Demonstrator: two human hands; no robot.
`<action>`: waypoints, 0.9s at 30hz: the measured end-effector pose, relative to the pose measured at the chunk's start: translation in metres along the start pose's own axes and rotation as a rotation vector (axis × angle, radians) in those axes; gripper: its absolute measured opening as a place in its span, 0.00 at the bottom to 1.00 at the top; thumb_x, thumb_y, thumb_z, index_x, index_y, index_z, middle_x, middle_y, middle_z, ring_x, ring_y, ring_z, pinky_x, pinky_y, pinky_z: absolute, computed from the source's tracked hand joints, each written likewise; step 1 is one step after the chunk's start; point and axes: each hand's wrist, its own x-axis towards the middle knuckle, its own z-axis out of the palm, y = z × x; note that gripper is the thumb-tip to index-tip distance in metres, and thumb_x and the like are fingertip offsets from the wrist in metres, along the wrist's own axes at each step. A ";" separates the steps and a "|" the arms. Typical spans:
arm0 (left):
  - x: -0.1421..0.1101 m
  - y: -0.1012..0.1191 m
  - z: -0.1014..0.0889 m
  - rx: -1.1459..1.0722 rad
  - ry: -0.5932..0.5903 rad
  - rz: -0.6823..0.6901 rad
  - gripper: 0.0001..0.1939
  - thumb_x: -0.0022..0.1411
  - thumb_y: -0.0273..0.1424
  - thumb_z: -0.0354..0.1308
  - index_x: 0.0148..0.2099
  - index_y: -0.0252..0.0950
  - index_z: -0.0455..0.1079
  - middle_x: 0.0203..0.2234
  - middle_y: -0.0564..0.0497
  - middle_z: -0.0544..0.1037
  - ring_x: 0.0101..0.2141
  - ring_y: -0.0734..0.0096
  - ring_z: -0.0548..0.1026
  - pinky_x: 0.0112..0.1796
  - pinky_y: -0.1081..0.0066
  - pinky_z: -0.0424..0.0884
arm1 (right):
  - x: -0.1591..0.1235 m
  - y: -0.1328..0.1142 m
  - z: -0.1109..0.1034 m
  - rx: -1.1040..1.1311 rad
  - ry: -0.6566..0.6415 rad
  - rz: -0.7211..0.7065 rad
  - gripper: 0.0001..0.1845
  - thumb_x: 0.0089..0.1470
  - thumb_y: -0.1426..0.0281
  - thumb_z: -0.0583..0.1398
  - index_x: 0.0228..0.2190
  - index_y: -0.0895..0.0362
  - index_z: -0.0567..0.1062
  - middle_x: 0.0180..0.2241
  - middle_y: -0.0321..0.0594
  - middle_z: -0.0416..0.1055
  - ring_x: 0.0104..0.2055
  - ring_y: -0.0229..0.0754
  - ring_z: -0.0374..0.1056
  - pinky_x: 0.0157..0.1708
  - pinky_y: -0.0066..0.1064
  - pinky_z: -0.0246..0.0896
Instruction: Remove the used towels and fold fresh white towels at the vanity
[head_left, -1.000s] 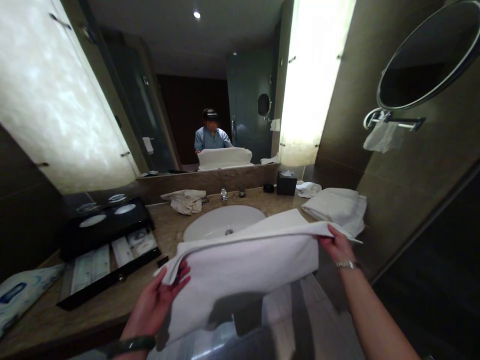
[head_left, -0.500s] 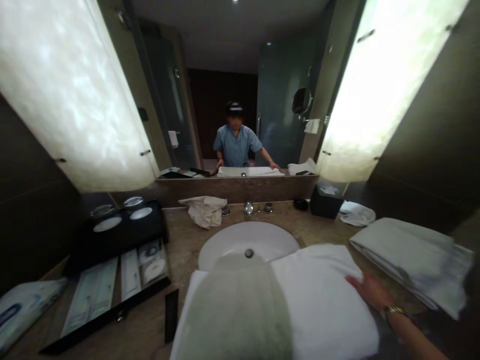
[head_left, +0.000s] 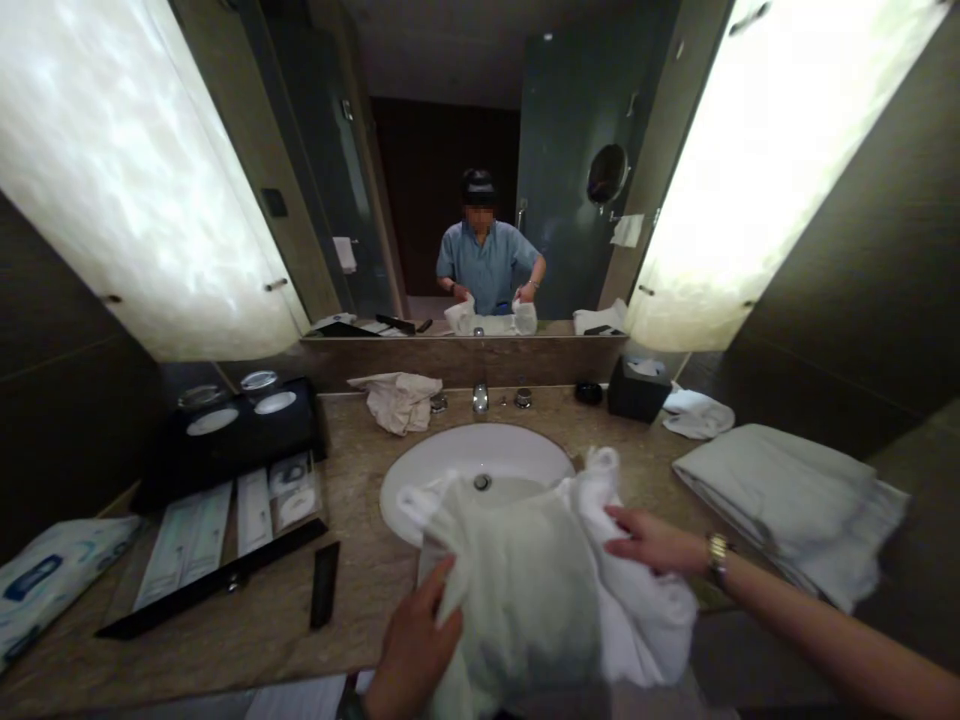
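A white towel (head_left: pixel 525 570) lies bunched over the front rim of the sink (head_left: pixel 420 465), its shaded middle looking greenish. My left hand (head_left: pixel 416 640) grips its left side near the counter's front edge, thumb and fingers closing on the cloth. On the other side, my right hand (head_left: pixel 660 542) holds the gathered, partly rolled right part of the towel, which hangs toward the front. Some fingers of both hands are hidden by cloth. In the mirror (head_left: pixel 480 150), both reflected hands hold raised bunches of the towel.
At left stand a black tray box (head_left: pixel 262 435) with glasses, its open drawer (head_left: pixel 217 570) of packets, and a wipes pack (head_left: pixel 52 570). A crumpled cloth (head_left: pixel 401 402) lies by the faucet (head_left: pixel 480 398). At right are a tissue box (head_left: pixel 637 390) and a folded towel (head_left: pixel 787 500).
The towel was spread flat with my right hand resting on its right edge. Now both its sides are gathered inward and up, and my left hand has come into view.
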 end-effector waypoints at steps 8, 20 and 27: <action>-0.022 0.033 0.066 0.094 0.099 -0.027 0.29 0.61 0.43 0.45 0.57 0.31 0.70 0.43 0.38 0.78 0.45 0.51 0.75 0.50 0.54 0.69 | -0.010 -0.020 0.094 -0.399 -0.194 -0.342 0.24 0.53 0.64 0.60 0.51 0.57 0.71 0.57 0.54 0.68 0.61 0.61 0.60 0.61 0.57 0.52; -0.055 0.088 0.056 -0.099 0.481 -0.221 0.35 0.47 0.46 0.59 0.52 0.25 0.63 0.45 0.30 0.76 0.46 0.42 0.75 0.53 0.45 0.70 | -0.013 0.041 0.091 0.294 -0.197 -0.518 0.49 0.51 0.49 0.59 0.66 0.56 0.50 0.71 0.52 0.37 0.72 0.53 0.39 0.69 0.52 0.36; -0.036 0.254 0.163 0.739 -0.356 0.534 0.19 0.60 0.26 0.51 0.53 0.32 0.68 0.44 0.42 0.78 0.39 0.53 0.78 0.35 0.59 0.77 | 0.024 0.033 0.003 0.599 0.136 -0.236 0.45 0.59 0.42 0.38 0.60 0.62 0.64 0.61 0.58 0.63 0.63 0.56 0.60 0.64 0.56 0.52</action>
